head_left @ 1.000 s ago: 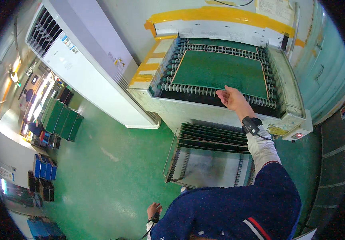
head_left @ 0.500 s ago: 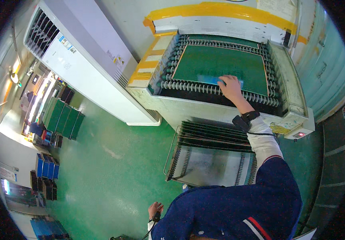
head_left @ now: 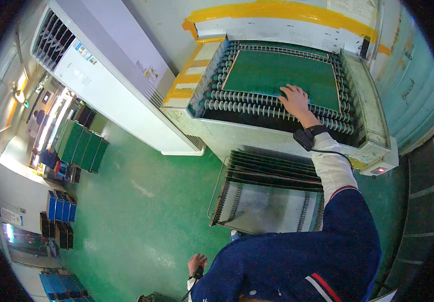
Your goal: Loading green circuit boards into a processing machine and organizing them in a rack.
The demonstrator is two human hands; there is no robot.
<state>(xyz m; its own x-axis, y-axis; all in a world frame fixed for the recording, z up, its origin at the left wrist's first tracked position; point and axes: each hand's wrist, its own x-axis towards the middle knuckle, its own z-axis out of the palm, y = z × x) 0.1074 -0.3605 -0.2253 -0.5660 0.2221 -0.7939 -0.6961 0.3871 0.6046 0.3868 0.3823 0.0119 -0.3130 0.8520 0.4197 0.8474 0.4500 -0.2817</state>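
Observation:
A flat dark-green panel (head_left: 277, 73) lies on rows of grey disc rollers (head_left: 247, 107) in the bed of a low machine (head_left: 257, 132). Over the panel's near edge reaches my right hand (head_left: 296, 103), fingers spread and nothing gripped. Its fingertips are at the panel surface; whether they press on it I cannot tell. A black band with a small device (head_left: 308, 137) circles my right wrist. Down by my body, above the floor, hangs my left hand (head_left: 197, 263), fingers loosely apart with nothing visible in them.
Below the machine stands a slotted rack (head_left: 277, 173) with several dark panels. A tall white air conditioner (head_left: 121, 95) leans into view on the left. Blue bins (head_left: 61, 206) and green panel stacks (head_left: 82, 146) stand farther left. Dark panels (head_left: 423, 201) line the right side.
The green panel has shifted slightly away from me over the rollers, baring another roller row at its near edge. A blue patch by my right fingers has gone. My right hand has moved slightly farther.

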